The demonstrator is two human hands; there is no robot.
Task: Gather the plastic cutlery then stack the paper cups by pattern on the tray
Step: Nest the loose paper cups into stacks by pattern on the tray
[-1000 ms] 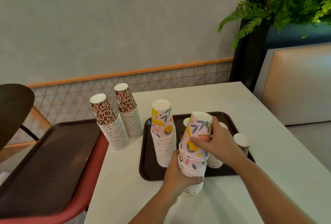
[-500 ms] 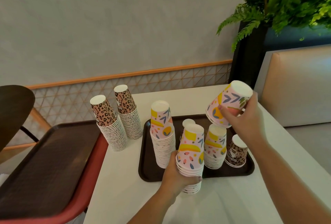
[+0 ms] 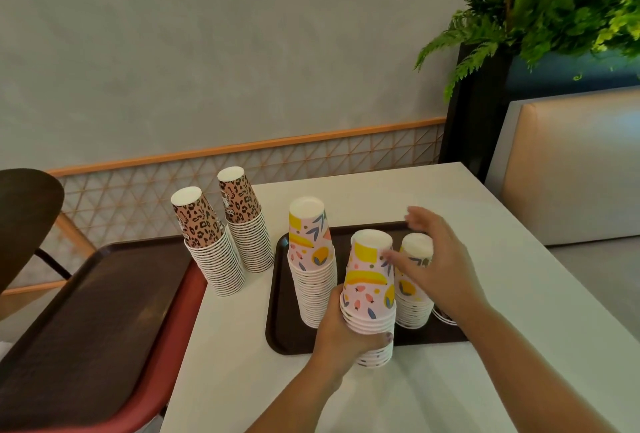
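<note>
Beside the tray [image 3: 277,294], leopard stacks [image 3: 221,242] crowd the table [image 3: 519,277].

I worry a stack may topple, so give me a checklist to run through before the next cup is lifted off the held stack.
1. Left hand grips the held stack: ok.
2. Right hand empty, fingers spread: ok.
3. Held stack's base on the table: cannot tell, the hand hides part of it.
4. Right-side floral stack on the tray upright: ok.
5. Tall floral stack clear of both hands: ok.
6. Leopard stacks on the tray: not ok, they stand on the table.
</note>
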